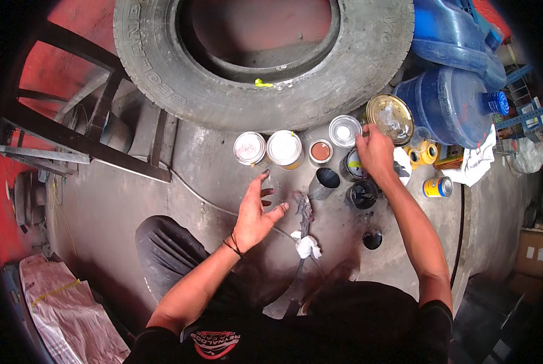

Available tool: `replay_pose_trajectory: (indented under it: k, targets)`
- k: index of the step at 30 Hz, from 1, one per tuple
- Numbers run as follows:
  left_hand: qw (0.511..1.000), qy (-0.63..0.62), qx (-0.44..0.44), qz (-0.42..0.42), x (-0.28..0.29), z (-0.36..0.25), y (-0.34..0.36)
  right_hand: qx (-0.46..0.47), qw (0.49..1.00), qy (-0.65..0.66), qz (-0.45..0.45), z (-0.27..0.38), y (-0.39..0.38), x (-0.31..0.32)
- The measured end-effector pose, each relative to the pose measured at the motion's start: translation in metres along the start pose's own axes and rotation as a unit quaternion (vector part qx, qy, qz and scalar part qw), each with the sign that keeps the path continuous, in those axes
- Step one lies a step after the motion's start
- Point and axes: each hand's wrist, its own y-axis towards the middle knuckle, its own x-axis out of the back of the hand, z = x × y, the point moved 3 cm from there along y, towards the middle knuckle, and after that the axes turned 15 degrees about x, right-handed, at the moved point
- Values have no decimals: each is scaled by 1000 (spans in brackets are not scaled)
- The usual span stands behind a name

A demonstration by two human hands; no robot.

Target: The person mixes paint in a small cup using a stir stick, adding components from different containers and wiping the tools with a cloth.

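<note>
My left hand (258,209) is held over the floor with its fingers apart and nothing in them. Ahead of it stand a white-topped can (249,148) and a second one (285,150) beside it. My right hand (377,151) has its fingertips drawn together at the edge of a clear round container (345,131); whether they grip it is hidden. Below that hand is a dark can (352,167). Nearby are a small can of reddish-brown paint (320,151), a cup with black liquid (325,181) and a black-filled container (363,194).
A large tire (156,79) lies at the back. Blue water jugs (444,103) and a gold-lidded can (390,118) are at right, with a yellow-and-blue can (437,187) nearer. A white rag (308,245) lies in front of me. A dark metal frame (59,133) stands left.
</note>
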Motion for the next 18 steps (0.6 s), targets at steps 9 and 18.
replay_pose_trajectory:
  k: [9, 18]
  targets:
    - [978, 23, -1, 210, -93, 20, -22, 6, 994, -93, 49, -7, -62, 44]
    - [997, 20, -78, 4, -263, 48, 40, -26, 946, -244, 210, -28, -142, 39]
